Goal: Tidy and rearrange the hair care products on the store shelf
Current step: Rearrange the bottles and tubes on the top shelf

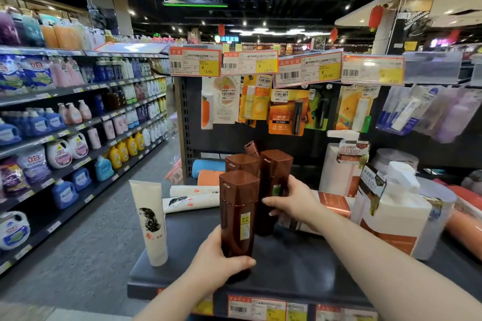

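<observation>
- Here, the left hand [216, 258] is clamped round the base of the front brown bottle [238, 214], upright on the dark shelf [300, 268].
- The right hand [289, 203] wraps the rear brown bottle [273, 172] at 1 o'clock.
- Risk: a nudge could topple the close-packed bottles, or the standing white tube [152, 221] at 9 o'clock.
- Caps closed; contents unseen.

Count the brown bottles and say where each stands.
4: front bottle in the left hand's grip; second bottle in the right hand, behind it; third bottle behind the front one; tilted fourth bottle rearmost, cap only. More may be hidden.
</observation>
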Motion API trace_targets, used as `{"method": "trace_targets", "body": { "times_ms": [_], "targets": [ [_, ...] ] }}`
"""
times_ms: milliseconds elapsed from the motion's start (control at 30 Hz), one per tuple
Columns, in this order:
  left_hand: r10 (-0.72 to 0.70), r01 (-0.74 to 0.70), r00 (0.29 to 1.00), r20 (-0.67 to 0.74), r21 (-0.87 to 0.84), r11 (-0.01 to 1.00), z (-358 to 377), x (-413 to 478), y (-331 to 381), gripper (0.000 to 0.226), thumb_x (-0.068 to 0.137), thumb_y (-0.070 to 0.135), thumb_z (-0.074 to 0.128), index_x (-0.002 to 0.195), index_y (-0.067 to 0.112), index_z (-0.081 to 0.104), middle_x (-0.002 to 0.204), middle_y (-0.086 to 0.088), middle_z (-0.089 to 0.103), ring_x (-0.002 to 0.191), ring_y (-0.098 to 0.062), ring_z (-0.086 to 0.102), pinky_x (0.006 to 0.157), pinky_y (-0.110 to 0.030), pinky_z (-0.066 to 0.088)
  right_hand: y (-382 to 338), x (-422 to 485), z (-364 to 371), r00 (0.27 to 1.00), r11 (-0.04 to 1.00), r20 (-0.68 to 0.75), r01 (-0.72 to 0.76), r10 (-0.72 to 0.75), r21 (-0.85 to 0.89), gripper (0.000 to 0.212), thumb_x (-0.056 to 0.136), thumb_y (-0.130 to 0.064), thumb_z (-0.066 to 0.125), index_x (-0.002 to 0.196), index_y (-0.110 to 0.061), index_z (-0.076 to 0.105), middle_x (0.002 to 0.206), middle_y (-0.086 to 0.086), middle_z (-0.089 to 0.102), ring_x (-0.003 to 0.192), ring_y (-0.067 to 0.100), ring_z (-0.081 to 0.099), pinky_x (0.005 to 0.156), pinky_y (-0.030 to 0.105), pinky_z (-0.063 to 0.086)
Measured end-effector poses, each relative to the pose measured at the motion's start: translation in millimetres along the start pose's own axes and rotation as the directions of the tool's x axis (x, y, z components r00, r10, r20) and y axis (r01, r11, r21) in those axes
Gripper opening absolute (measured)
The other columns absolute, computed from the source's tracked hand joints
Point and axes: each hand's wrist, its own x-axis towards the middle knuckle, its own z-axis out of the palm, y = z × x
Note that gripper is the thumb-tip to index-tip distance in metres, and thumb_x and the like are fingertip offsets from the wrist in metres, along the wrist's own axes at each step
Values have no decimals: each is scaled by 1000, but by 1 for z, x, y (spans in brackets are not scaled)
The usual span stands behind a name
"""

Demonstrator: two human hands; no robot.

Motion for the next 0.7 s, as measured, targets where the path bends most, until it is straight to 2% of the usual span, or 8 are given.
{"method": "trace_targets", "body": {
  "times_ms": [67,167,233,300,367,467,567,700],
  "targets": [
    [-5,5,1000,-3,-13,1000,0,0,0,50,66,15,81,93,41,47,100,18,60,92,3,55,71,-9,41,5,-11,-10,1000,1000,16,-17,17,-17,46,78,-15,74,114,-22,45,97,-2,64,66,18,70,63,36,59],
    [-17,17,1000,0,-38,999,1,0,-1,51,65,14,81,95,40,50,104,14,63,97,-3,58,84,-22,47,10,-35,-25,997,1000,73,-29,29,-6,43,78,-12,74,112,-20,49,94,1,66,62,17,69,50,24,52],
    [-25,25,1000,7,-42,999,3,-1,0,56,64,14,82,104,38,51,106,11,64,100,-6,59,90,-27,48,11,-52,-32,994,1000,107,-15,15,-1,37,78,-11,73,104,-24,50,93,3,67,64,16,70,52,24,54],
    [-23,23,1000,5,-41,999,6,0,0,64,63,16,82,116,33,51,110,10,64,103,-8,59,92,-28,47,10,-67,-35,992,1000,122,-9,8,10,35,78,-11,73,101,-25,51,96,5,67,67,17,70,62,28,58],
    [-13,13,1000,-4,-24,1000,8,0,-1,69,59,19,83,119,33,50,113,10,62,105,-8,58,91,-27,47,11,-76,-33,994,1000,108,-4,1,26,36,78,-12,74,102,-26,51,99,3,66,73,18,71,71,34,60],
    [-7,7,1000,-11,-21,1000,9,0,-2,70,52,24,83,115,33,53,112,8,64,104,-8,60,91,-29,49,16,-81,-28,999,1000,40,6,-6,13,43,78,-18,74,111,-28,49,101,-5,63,78,18,71,72,33,60],
    [8,-8,1000,8,3,1000,7,-3,-1,63,59,18,83,110,37,52,114,9,61,104,-7,58,82,-19,46,25,-83,-23,997,999,60,-41,41,-5,55,77,-20,75,119,-32,41,106,-11,56,75,18,71,60,25,57],
    [20,-21,1000,16,61,998,5,-7,1,54,64,14,81,95,44,49,112,11,55,105,-8,54,88,-20,43,48,-80,-10,991,992,62,-117,120,-49,63,79,-18,73,131,-24,39,109,-4,61,72,18,71,52,21,51]
  ]
}}
